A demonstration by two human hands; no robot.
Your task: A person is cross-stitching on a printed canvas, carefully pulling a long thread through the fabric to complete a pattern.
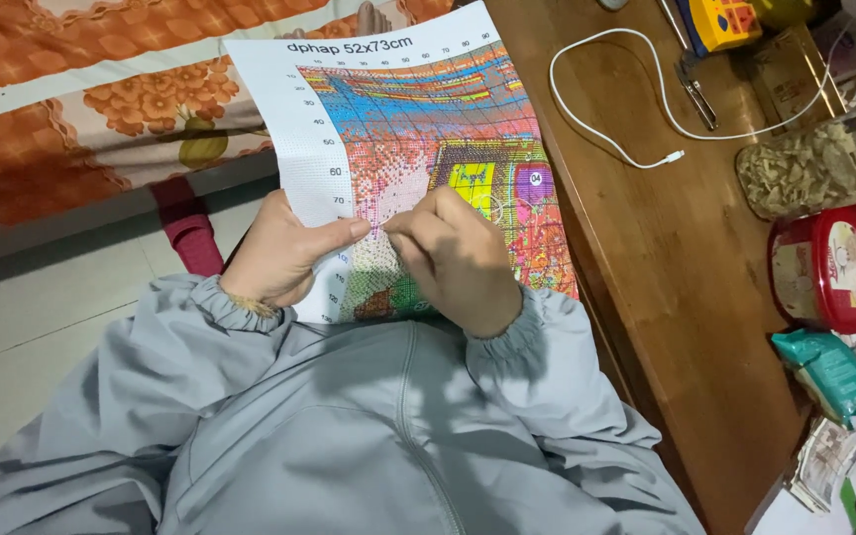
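A cross-stitch canvas (418, 109) printed with a colourful gridded pattern lies across my lap, its top end reaching toward the bed. My left hand (284, 253) grips the canvas at its white left margin, thumb on top. My right hand (463, 258) rests on the printed area just beside it, fingers pinched together at the fabric as if on a needle, which is too small to see. Both arms wear grey jacket sleeves with elastic cuffs.
A wooden table (676, 277) runs along the right, holding a white cable (636, 149), a clear jar of dried bits (814, 163), a red-lidded tub (829, 267), a teal packet (829, 372) and a yellow object (720, 22). An orange floral bedspread (101, 89) lies behind.
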